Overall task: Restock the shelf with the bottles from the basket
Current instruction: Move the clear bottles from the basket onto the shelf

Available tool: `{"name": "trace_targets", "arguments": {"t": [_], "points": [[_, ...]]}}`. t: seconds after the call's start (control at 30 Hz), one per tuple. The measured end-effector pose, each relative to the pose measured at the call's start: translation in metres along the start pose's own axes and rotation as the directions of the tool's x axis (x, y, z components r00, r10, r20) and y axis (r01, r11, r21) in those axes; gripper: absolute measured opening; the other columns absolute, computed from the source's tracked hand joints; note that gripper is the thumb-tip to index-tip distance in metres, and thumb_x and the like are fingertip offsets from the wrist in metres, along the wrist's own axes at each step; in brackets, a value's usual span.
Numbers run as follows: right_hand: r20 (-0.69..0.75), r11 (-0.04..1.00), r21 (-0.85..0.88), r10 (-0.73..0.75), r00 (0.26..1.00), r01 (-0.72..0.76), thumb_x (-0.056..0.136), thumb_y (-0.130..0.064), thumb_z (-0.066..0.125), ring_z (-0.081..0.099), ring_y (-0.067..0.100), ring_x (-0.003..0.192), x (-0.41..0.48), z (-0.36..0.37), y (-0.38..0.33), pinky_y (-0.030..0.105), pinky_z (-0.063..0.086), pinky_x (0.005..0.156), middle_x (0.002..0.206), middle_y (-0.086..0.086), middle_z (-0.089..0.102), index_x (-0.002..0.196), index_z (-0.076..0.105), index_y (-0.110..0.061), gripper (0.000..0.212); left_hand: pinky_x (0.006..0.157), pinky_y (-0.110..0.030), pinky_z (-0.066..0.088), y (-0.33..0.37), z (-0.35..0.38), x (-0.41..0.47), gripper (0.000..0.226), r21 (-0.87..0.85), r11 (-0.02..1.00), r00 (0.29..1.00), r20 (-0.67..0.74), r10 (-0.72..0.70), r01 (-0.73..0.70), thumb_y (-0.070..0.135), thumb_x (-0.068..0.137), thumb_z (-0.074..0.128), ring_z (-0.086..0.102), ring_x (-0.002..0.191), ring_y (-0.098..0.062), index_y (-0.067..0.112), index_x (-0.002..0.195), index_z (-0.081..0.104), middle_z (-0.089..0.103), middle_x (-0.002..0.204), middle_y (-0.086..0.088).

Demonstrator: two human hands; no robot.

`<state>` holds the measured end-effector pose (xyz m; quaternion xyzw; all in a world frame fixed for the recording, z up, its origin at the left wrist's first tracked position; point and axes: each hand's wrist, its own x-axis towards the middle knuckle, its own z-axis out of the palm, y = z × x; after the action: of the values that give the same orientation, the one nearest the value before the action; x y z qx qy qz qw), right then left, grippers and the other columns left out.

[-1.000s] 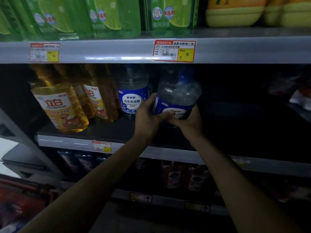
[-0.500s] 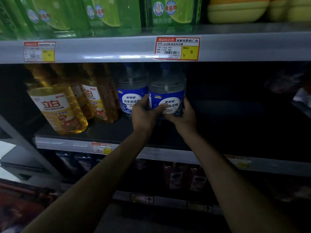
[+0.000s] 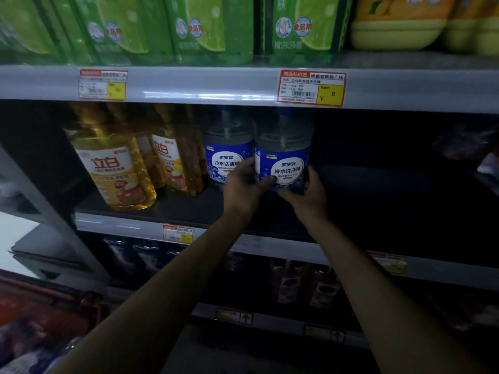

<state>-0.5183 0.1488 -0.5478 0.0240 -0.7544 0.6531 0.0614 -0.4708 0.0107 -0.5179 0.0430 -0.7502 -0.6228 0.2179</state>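
A clear bottle with a blue label stands upright on the dark middle shelf, touching a second bottle of the same kind on its left. My left hand grips its lower left side, thumb across the label. My right hand holds its lower right side and base. The bottle's cap is hidden in the shadow under the upper shelf. A dim reddish shape at the bottom left may be the basket; I cannot tell.
Yellow detergent bottles stand left of the blue ones. Green bottles and yellow tubs fill the top shelf above a price tag. The middle shelf to the right is dark. Dark bottles sit on the lower shelf.
The bottle was tilted and apart from its neighbour; both hands moved it left and set it upright beside the other blue-labelled bottle, label facing front.
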Motion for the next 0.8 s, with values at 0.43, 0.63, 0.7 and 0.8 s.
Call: {"name": "trace_targets", "arguments": {"t": [0.43,0.63,0.7,0.8], "points": [[0.241,0.842,-0.522,-0.008,0.97,0.137,0.077,-0.035,0.081,0.053,0.029,0.13,-0.096,0.001,-0.059,0.042,0.048,0.104,0.144,0.006,0.053,0.146,0.04,-0.022,0.082,0.102,-0.034,0.05,0.032,-0.088,-0.083,0.062,0.578,0.801,0.986,0.149,0.08,-0.153,0.025,0.091,0.073,0.056,0.13,-0.022,0.025,0.15,0.05,0.058,0.144,-0.002],[0.481,0.727,-0.579,-0.061,0.874,0.369,0.088,-0.049,0.073,0.034,0.027,0.144,-0.145,0.027,-0.091,0.04,0.039,0.112,0.159,0.006,0.027,0.158,0.023,-0.026,0.089,0.109,-0.044,0.044,0.049,-0.155,-0.115,0.077,0.825,0.529,0.979,0.194,0.065,-0.199,0.059,0.084,0.053,0.05,0.134,-0.027,0.031,0.155,0.041,0.052,0.149,0.001],[0.54,0.665,-0.617,-0.032,0.841,0.421,0.089,-0.059,0.067,0.023,0.03,0.151,-0.156,0.037,-0.096,0.048,0.037,0.115,0.167,0.004,0.011,0.161,0.008,-0.03,0.097,0.115,-0.045,0.038,0.052,-0.183,-0.126,0.08,0.875,0.436,0.977,0.205,0.058,-0.21,0.062,0.085,0.049,0.043,0.141,-0.026,0.033,0.158,0.035,0.043,0.157,0.003],[0.62,0.554,-0.657,0.011,0.784,0.512,0.089,-0.065,0.062,-0.002,0.032,0.156,-0.172,0.055,-0.103,0.052,0.02,0.123,0.17,0.005,-0.009,0.161,-0.004,-0.032,0.103,0.118,-0.052,0.035,0.053,-0.226,-0.146,0.083,0.907,0.381,0.983,0.181,0.037,-0.181,0.068,0.086,0.047,0.038,0.147,-0.027,0.037,0.16,0.028,0.037,0.163,0.001]]}}
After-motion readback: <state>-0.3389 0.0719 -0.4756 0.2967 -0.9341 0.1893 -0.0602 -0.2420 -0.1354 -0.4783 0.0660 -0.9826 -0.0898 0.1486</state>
